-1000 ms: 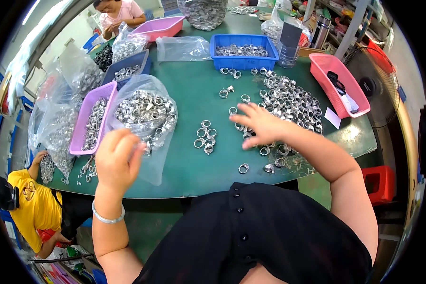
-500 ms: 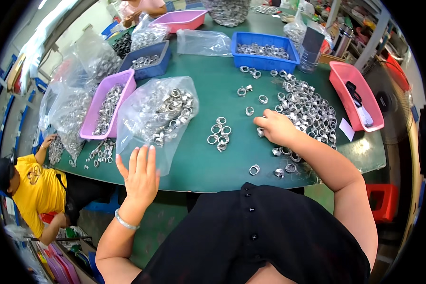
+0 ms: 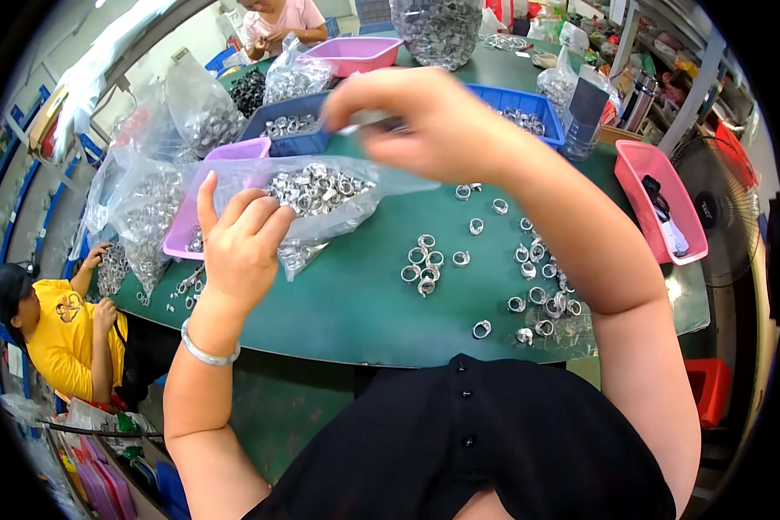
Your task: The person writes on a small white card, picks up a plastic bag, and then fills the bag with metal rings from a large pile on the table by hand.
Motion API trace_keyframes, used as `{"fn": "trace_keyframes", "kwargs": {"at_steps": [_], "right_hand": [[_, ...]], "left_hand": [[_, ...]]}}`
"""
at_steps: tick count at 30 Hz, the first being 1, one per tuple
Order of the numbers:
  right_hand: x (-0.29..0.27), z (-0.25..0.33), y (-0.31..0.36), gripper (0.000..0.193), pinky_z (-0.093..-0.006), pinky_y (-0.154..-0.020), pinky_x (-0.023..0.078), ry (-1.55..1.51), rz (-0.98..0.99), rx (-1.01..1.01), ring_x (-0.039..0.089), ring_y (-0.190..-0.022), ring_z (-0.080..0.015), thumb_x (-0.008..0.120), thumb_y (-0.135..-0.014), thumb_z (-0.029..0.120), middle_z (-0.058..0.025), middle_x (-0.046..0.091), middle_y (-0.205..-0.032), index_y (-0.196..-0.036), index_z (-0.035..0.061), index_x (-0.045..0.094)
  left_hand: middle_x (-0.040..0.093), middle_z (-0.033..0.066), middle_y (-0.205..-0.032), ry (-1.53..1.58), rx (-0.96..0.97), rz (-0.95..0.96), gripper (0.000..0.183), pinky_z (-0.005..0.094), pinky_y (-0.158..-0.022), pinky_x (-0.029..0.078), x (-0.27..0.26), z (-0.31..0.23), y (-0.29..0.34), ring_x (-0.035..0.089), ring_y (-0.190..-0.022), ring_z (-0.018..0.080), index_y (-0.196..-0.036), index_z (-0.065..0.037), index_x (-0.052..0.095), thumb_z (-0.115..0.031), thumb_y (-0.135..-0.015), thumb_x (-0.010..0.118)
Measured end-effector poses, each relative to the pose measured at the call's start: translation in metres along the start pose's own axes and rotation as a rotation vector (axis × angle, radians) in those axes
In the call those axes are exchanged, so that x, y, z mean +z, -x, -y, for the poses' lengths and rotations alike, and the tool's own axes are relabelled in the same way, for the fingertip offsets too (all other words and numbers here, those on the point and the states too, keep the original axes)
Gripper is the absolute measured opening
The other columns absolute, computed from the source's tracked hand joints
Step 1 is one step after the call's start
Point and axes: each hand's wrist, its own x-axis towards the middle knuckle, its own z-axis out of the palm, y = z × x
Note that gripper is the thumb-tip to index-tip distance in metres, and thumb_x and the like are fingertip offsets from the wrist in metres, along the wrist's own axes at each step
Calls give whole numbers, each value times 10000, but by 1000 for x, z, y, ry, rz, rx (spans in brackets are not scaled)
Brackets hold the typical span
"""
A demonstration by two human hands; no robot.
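Observation:
My left hand [image 3: 241, 247] grips the near edge of a clear plastic bag [image 3: 355, 217], with one finger raised and the others curled over the film. Silver metal rings [image 3: 316, 189], which look like hose clamps, lie in the bag. My right hand [image 3: 429, 126], blurred, is up over the bag's far right side. Its fingers are closed round something silvery that looks like a hose clamp. A small cluster of hose clamps [image 3: 422, 264] lies on the green table [image 3: 364, 321], right of the bag. My right forearm hides much of the larger loose heap [image 3: 546, 290].
A purple tray [image 3: 182, 230] and a dark blue bin [image 3: 290, 126] stand left and behind the bag. Farther back are a blue bin [image 3: 546, 113] and a pink tray [image 3: 355, 56]. A pink basket [image 3: 659, 204] stands right. Co-workers sit at left [image 3: 61, 334] and far side [image 3: 282, 22].
My right hand has left the loose heap and swung up and left over the bag. My left hand has moved up and lifted the bag's near edge. The view has shifted slightly.

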Motion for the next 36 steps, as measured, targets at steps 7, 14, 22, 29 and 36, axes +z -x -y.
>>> {"fn": "trace_keyframes", "kwargs": {"at_steps": [7, 14, 22, 29, 36], "right_hand": [[84, -29, -49, 288, -372, -801, 485, 50, 501, 190, 629, -907, -284, 614, -726, 85, -119, 665, -924, -1012, 61, 628], [88, -64, -93, 563, -417, -1005, 380, 258, 638, 303, 438, -1227, -340, 626, -817, 376, -168, 395, -1377, -1332, 216, 463], [30, -76, -125, 422, -651, -979, 221, 730, 732, 416, 480, -1198, -267, 495, -865, 464, -38, 596, -1200, -1194, 223, 603], [13, -117, -107, 436, -376, -802, 514, 718, 608, 533, 615, -970, -283, 691, -721, 193, -152, 634, -1067, -1143, 106, 625], [7, -112, -106, 252, -343, -583, 530, 498, 138, 461, 646, -618, -209, 619, -731, 128, -77, 683, -751, -969, 92, 696]], "left_hand": [[573, -11, -762, -11, 61, -22, 149, 459, -991, 331, 1, 23, -4, 594, -793, 161, -803, -131, 631, -41, -697, 578], [613, 57, -790, 80, 30, 10, 181, 428, -932, 385, -1, 79, -30, 602, -798, 241, -823, -83, 636, 36, -733, 534], [631, 70, -787, 42, -89, 114, 115, 421, -961, 375, 6, 155, -64, 608, -791, 250, -858, -84, 654, -35, -802, 566], [615, 73, -789, 341, -122, 359, 152, 457, -1042, 300, -7, 122, -62, 591, -823, 246, -814, -43, 636, 49, -764, 526], [593, 77, -813, 104, 4, 598, 160, 478, -1080, 231, -58, 75, -60, 570, -906, 265, -845, -54, 628, 26, -718, 572]]}}
